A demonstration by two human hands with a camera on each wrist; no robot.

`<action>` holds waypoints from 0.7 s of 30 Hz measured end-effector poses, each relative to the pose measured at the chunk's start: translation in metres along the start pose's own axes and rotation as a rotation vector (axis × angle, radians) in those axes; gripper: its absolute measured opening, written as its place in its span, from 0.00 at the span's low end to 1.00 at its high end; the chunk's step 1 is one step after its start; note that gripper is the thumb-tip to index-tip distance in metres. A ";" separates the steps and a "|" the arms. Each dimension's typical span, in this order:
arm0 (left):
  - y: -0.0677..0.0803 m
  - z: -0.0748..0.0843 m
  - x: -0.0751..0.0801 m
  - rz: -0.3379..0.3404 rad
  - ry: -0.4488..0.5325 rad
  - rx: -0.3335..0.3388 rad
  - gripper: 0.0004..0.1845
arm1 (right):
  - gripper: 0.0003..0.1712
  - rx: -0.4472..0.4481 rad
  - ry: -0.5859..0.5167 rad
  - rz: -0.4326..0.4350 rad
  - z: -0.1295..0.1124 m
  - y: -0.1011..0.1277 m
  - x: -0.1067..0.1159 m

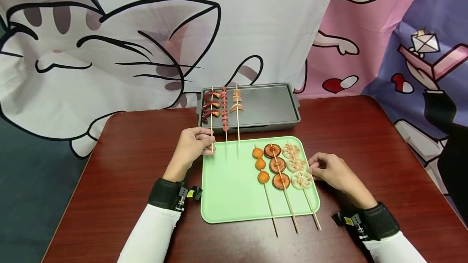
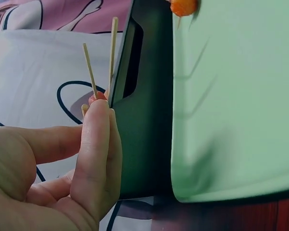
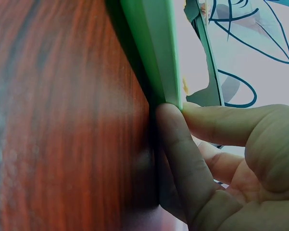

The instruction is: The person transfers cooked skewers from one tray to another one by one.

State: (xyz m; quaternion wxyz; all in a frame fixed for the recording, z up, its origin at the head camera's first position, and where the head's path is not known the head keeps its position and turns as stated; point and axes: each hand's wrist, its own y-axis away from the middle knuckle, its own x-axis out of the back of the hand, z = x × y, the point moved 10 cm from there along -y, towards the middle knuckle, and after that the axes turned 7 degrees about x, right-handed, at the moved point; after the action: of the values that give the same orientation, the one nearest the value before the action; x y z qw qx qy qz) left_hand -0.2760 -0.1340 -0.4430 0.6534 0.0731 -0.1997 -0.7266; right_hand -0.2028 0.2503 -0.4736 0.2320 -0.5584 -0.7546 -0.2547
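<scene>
Left hand [image 1: 191, 144] pinches the bare end of the octopus skewer [image 1: 211, 111], whose pieces lie on the dark griddle pan [image 1: 270, 106] while its stick reaches over the green tray [image 1: 230, 190]; which fingertips meet is hard to tell from the head view. Right hand [image 1: 330, 171] rests curled at the tray's right rim, beside the lotus root skewer [image 1: 297, 169].

From the left wrist, thumb and fingers [image 2: 98, 144] are clamped on a thin stick [image 2: 90, 70]; its food end is cut off.

From the right wrist, the fingers [image 3: 182, 159] press the tray's edge [image 3: 156, 53], with the tabletop [image 3: 62, 120] blurred.
</scene>
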 end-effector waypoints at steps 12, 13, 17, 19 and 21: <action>-0.002 0.003 0.000 -0.002 0.042 -0.038 0.19 | 0.04 -0.017 -0.025 0.000 0.001 0.000 -0.001; -0.001 0.003 0.000 -0.001 0.045 -0.037 0.18 | 0.04 -0.018 -0.022 0.001 0.001 0.000 0.000; 0.002 0.005 0.000 0.010 0.049 -0.043 0.19 | 0.04 -0.019 -0.019 0.001 0.002 0.000 0.000; 0.004 0.005 0.000 0.011 0.047 -0.048 0.19 | 0.04 -0.018 -0.020 0.000 0.002 0.000 0.000; 0.005 0.006 0.000 0.006 0.045 -0.051 0.18 | 0.04 -0.017 -0.019 0.001 0.003 0.000 0.000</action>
State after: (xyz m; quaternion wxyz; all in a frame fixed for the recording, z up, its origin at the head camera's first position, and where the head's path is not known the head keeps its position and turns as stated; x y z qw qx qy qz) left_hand -0.2738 -0.1335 -0.4359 0.6616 0.0723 -0.1665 -0.7275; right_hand -0.2028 0.2520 -0.4762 0.2200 -0.5632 -0.7543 -0.2557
